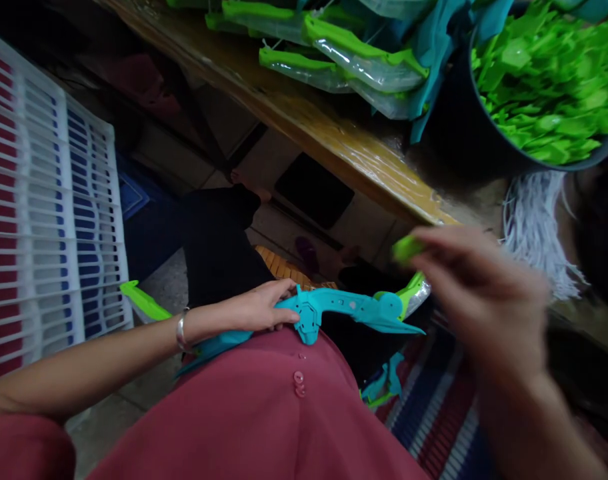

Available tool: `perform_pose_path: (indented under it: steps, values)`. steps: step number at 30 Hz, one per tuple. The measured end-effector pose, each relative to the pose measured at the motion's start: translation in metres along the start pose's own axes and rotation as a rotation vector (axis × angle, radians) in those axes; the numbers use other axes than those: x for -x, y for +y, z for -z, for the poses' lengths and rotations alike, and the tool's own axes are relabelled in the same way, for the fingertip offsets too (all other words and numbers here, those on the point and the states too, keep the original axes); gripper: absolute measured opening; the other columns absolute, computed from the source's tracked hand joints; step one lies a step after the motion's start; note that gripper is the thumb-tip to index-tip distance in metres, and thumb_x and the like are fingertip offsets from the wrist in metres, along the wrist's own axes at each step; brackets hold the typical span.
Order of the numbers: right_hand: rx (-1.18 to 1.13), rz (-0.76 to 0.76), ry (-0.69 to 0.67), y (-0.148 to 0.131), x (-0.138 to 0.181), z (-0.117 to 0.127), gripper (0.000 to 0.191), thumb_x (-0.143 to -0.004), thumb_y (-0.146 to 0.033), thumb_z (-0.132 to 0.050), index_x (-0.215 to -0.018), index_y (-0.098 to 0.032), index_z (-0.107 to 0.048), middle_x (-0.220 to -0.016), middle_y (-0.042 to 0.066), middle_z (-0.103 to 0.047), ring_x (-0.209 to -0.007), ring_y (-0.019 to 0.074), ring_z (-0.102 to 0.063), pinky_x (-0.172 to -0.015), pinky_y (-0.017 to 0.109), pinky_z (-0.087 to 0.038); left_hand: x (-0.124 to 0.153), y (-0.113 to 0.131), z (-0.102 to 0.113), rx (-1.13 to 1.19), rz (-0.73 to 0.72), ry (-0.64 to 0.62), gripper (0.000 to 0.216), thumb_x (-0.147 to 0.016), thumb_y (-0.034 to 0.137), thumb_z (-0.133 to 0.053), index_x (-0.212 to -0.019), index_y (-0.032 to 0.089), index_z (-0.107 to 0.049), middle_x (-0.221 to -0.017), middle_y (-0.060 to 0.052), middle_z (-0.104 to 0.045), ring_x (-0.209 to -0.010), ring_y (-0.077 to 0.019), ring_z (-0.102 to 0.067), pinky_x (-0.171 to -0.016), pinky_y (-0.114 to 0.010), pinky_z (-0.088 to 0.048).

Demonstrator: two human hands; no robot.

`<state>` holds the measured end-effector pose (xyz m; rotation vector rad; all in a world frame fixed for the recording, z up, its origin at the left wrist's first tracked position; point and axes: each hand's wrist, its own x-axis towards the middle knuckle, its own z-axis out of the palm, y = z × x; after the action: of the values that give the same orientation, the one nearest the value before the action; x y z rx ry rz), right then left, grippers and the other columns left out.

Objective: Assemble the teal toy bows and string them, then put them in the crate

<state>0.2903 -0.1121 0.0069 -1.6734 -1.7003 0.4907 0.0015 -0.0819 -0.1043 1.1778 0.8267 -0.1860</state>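
Note:
My left hand [264, 308] is closed around a long turquoise plastic toy part [344, 310] that rests across my lap, against my red shirt. My right hand [477, 293], blurred by motion, is raised to the right of it and pinches a small bright green plastic piece [407, 249] between its fingertips. A green piece in clear wrap [414, 293] lies just behind the tip of the turquoise part.
A black tub [464, 127] full of green plastic pieces stands on the wooden bench [304, 127] at top right, beside bagged green and teal parts [354, 60]. A white slatted crate [44, 200] stands at left. A loose green piece [144, 301] lies on the floor.

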Motion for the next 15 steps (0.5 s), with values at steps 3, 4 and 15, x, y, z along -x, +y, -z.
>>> perform_pose_path:
  steps: [3,4,15]
  values:
    - [-0.297,-0.134,-0.229,-0.021,0.063,-0.056,0.017,-0.093,-0.019,-0.071,-0.108,-0.025,-0.073,-0.096,0.000,-0.073,-0.081,0.0136,-0.069,-0.072,0.026,-0.056,-0.007,0.003,0.000,-0.095,-0.015,0.009,0.047,-0.080,0.044,-0.066,-0.116,0.016,-0.053,-0.113,-0.013,-0.066,-0.082,-0.0236,-0.068,-0.067,-0.034,-0.053]
    - [-0.359,-0.199,-0.223,-0.020,0.078,-0.070,0.013,-0.093,-0.020,-0.071,-0.105,-0.025,-0.072,-0.093,0.000,-0.073,-0.079,0.0139,-0.069,-0.071,0.026,-0.056,-0.009,0.004,-0.001,-0.126,-0.019,0.012,0.043,-0.080,0.044,-0.066,-0.112,0.017,-0.055,-0.109,-0.012,-0.067,-0.084,-0.0249,-0.068,-0.068,-0.034,-0.053]
    - [-0.336,-0.478,-0.024,-0.004,0.130,-0.114,0.006,-0.095,-0.023,-0.068,-0.097,-0.024,-0.073,-0.088,-0.001,-0.072,-0.077,0.0141,-0.065,-0.073,0.026,-0.053,-0.031,0.003,-0.009,-0.260,-0.105,0.095,0.050,-0.081,0.041,-0.070,-0.123,0.018,-0.058,-0.127,-0.016,-0.067,-0.123,-0.0330,-0.062,-0.105,-0.046,-0.048]
